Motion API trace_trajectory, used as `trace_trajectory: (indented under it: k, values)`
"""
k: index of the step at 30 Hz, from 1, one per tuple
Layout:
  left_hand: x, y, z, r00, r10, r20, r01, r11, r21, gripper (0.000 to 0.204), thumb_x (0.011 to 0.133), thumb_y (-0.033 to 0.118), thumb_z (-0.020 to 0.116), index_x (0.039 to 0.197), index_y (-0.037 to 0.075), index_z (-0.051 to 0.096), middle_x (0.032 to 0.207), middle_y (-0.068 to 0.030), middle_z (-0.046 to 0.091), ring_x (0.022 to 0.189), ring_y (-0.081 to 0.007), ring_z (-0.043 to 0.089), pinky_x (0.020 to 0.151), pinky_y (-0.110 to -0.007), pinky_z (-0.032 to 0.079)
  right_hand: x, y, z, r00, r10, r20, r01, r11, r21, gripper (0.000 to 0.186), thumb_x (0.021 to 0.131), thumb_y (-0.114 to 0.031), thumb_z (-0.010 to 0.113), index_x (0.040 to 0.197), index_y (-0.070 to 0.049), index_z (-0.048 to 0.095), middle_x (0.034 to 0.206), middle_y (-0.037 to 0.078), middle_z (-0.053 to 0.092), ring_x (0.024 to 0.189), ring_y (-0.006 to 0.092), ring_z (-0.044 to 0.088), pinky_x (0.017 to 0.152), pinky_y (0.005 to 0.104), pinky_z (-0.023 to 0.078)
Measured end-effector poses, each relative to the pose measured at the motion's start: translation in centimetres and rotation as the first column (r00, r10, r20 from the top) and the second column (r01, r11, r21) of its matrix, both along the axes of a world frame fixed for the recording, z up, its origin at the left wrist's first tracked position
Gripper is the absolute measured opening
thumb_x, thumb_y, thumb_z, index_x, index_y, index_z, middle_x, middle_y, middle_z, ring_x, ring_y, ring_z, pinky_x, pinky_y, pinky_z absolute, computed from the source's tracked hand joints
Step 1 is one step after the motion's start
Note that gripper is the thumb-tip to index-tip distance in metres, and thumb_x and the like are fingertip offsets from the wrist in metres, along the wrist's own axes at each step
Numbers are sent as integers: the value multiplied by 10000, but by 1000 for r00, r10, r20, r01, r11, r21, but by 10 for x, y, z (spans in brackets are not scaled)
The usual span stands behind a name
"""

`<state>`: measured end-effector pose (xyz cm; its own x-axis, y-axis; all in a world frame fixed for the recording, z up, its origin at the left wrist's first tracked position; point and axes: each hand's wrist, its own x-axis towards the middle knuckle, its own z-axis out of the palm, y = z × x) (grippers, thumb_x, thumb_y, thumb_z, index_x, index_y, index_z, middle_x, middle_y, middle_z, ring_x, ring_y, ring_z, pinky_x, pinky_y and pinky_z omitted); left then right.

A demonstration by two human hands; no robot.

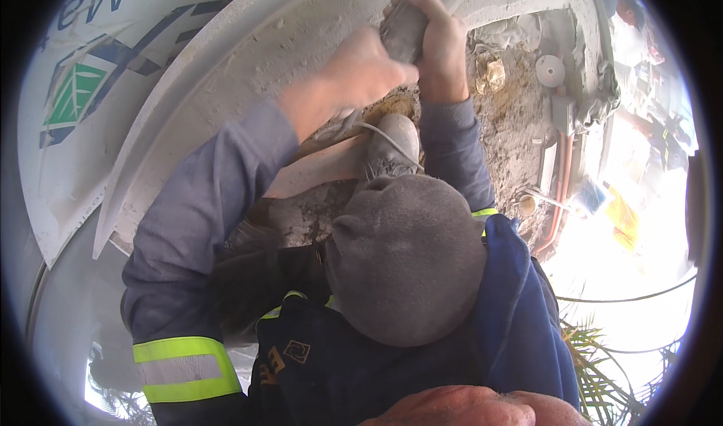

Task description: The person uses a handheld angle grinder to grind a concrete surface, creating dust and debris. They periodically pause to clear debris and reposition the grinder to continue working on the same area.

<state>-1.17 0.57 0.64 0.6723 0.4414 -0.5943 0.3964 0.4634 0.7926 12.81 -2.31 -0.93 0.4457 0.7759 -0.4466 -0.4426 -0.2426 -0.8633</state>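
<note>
My right hand [439, 40] is wrapped around a grey pipe-like cylinder [409, 33], which runs up to the top edge. Its lower part is darker and its upper part lighter. Against the left side and lower end of that cylinder, my left hand [360, 70] is closed, its thumb crossing under the end; motion blurs it somewhat. Both arms reach forward in dark blue sleeves with yellow-green reflective bands. Below the hands lies a rounded grey, dusty shape [394, 138], possibly a boot toe or pipe end. A thin pale cable [392, 141] crosses it.
A rounded grey fabric-covered shape [407, 260] sits between my arms. To the left are a pale curved panel [173, 136] and a board with a green leaf mark [75, 94]. Rough soil [504, 125], a white disc [550, 71] and an orange pipe [563, 181] lie right.
</note>
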Motion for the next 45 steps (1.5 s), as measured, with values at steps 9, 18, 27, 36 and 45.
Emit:
trace_trajectory:
  k: [9, 18, 27, 36, 45]
  values:
    - [-26, -41, -5, 976, 199, 91, -207, 975, 83, 260, 847, 51, 701, 1084, -52, 668, 940, -68, 688, 854, -141, 657, 741, -315, 514, -29, -23, 1, 1000, 8, -8, -8, 1000, -3, 258, 869, -144, 743, 982, 79, 679, 830, 158, 710, 707, 227, 720, 629, 337, 600]
    - [12, -5, -18, 985, 126, 121, -133, 990, 56, 149, 786, 85, 746, 777, -53, 692, 729, -80, 654, 686, -167, 640, 616, -356, 488, 6, 6, -5, 999, -37, -18, 37, 999, 39, 344, 907, -180, 707, 1098, 99, 642, 937, 195, 703, 815, 257, 720, 721, 384, 620]
    - [-30, -48, -2, 975, 171, 140, -185, 978, 99, 294, 831, 46, 702, 1099, -66, 660, 946, -84, 682, 898, -142, 655, 738, -304, 506, -34, -30, 4, 999, 37, -5, -37, 999, -4, 263, 866, -156, 732, 973, 80, 684, 825, 157, 712, 699, 222, 715, 634, 335, 596]
    - [-5, -18, -17, 996, 8, 88, -23, 984, 175, 209, 832, 78, 691, 990, -58, 676, 860, -60, 672, 753, -127, 632, 639, -308, 482, -6, -9, -1, 1000, 13, -3, -13, 1000, 3, 306, 894, -158, 711, 1061, 92, 651, 909, 181, 705, 775, 245, 717, 693, 363, 609]
    - [-17, -36, -9, 992, 95, 87, -107, 984, 144, 265, 825, 47, 710, 1052, -79, 659, 927, -99, 694, 846, -157, 677, 722, -326, 532, -19, -20, 6, 999, 23, -29, -23, 1000, -3, 256, 859, -143, 745, 989, 68, 681, 816, 159, 717, 705, 223, 720, 645, 338, 604]
